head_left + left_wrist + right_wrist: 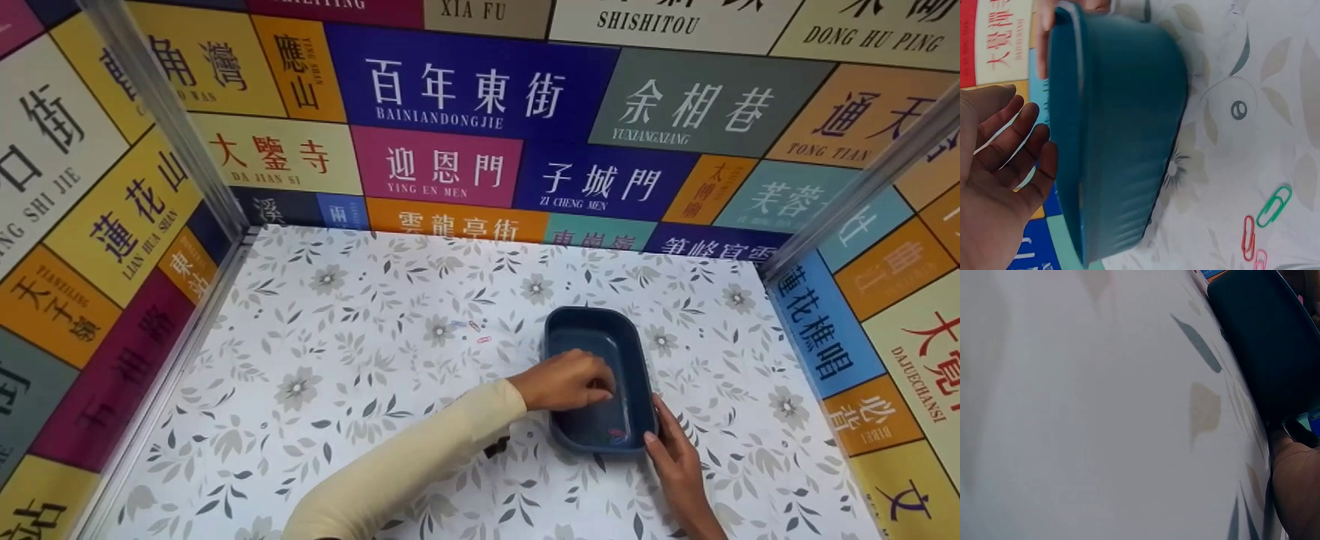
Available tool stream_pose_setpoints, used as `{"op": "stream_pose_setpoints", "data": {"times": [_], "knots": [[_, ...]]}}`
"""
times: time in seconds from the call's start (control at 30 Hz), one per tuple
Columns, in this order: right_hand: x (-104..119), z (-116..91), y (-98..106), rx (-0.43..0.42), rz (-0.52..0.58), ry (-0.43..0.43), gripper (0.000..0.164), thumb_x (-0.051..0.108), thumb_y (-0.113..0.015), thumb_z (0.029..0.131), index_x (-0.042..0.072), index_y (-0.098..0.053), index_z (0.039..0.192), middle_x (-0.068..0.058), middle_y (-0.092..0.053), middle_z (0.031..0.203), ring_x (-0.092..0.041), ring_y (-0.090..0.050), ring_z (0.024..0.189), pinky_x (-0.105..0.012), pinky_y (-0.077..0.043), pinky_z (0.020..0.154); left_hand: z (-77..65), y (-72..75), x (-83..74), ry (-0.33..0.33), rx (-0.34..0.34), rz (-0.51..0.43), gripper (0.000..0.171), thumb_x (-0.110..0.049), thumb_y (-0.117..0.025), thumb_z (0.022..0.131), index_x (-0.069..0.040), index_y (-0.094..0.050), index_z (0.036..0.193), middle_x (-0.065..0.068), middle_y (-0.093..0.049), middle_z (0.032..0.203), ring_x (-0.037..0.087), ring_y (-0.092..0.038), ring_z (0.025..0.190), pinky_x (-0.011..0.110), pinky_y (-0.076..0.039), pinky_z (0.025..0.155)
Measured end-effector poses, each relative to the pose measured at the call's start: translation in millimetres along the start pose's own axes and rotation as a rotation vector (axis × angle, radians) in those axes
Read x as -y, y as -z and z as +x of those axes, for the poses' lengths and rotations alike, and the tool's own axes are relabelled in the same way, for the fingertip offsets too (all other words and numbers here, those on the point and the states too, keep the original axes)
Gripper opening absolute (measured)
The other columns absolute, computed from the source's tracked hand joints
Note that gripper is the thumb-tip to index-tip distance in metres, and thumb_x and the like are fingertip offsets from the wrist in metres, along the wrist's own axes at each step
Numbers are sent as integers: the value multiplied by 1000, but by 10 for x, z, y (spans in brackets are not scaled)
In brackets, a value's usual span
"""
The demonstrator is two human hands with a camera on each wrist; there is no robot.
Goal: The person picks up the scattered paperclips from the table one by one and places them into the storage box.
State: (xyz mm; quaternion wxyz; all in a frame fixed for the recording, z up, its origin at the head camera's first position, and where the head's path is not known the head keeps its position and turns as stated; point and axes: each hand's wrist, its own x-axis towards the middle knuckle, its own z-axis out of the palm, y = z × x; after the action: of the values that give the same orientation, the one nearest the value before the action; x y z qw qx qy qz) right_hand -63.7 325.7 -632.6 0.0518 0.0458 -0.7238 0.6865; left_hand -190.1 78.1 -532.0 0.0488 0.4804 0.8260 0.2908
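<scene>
A deep dark-blue plastic tub with rounded corners stands on the patterned tabletop. My left hand is over its opening, fingers loosely bent; in the left wrist view that hand shows an empty palm beside the rim. At the tub's near right corner, my right hand grips the side, thumb at the rim. A few coloured paper clips lie on the tub's floor at the near end. Left of the tub, a red paper clip, a green paper clip and a pink paper clip lie loose.
The white tabletop has a grey leaf and flower print. Colourful panels with large lettering wall it in at the back and both sides, with metal corner posts. A small dark object shows beneath the left sleeve.
</scene>
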Motion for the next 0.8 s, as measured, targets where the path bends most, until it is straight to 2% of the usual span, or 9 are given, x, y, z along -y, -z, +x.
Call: {"op": "stream_pose_setpoints", "data": {"times": [0.23, 0.37, 0.5, 0.6, 0.7, 0.8], "knots": [[-21, 16, 17, 9, -28, 14, 62, -2, -52, 114, -4, -28, 171, -29, -22, 177, 9, -37, 153, -13, -36, 118, -192, 207, 36, 21, -75, -87, 17, -19, -74, 107, -8, -84, 115, 3, -81, 111, 13, -72, 104, 19, -52, 96], [-29, -4, 44, 30, -47, 5, 65, -4, -53, 113, -3, -25, 172, -32, -17, 178, 10, -33, 155, -12, -34, 119, -310, 278, 65, 38, -96, -106, 16, -17, -74, 107, -7, -84, 114, 3, -81, 111, 16, -71, 104, 21, -51, 95], [-15, -16, 52, 51, -60, 18, 70, -7, -55, 110, -4, -23, 172, -34, -14, 177, 10, -31, 156, -12, -32, 120, -429, 337, 124, 66, -140, -165, 15, -14, -74, 107, -5, -84, 114, 7, -80, 111, 22, -73, 103, 23, -52, 92], [2, -13, 49, 57, -54, 34, 70, -8, -56, 109, -5, -23, 171, -34, -15, 177, 10, -31, 156, -11, -31, 120, -509, 380, 186, 87, -178, -219, 15, -13, -74, 107, -4, -83, 115, 8, -80, 110, 21, -73, 100, 29, -57, 90], [5, -11, 47, 61, -18, 52, 69, -10, -55, 109, -8, -23, 170, -27, -20, 179, 9, -32, 156, -12, -32, 120, -585, 425, 245, 119, -210, -263, 14, -12, -74, 107, -5, -83, 115, 7, -80, 109, 14, -71, 97, 32, -60, 90], [-5, -9, 45, 68, 37, 71, 69, -13, -54, 108, -11, -22, 169, -13, -29, 179, 7, -34, 156, -14, -32, 121, -661, 467, 300, 153, -241, -292, 14, -12, -74, 107, -7, -83, 116, 6, -79, 109, 10, -70, 97, 30, -59, 87]]}}
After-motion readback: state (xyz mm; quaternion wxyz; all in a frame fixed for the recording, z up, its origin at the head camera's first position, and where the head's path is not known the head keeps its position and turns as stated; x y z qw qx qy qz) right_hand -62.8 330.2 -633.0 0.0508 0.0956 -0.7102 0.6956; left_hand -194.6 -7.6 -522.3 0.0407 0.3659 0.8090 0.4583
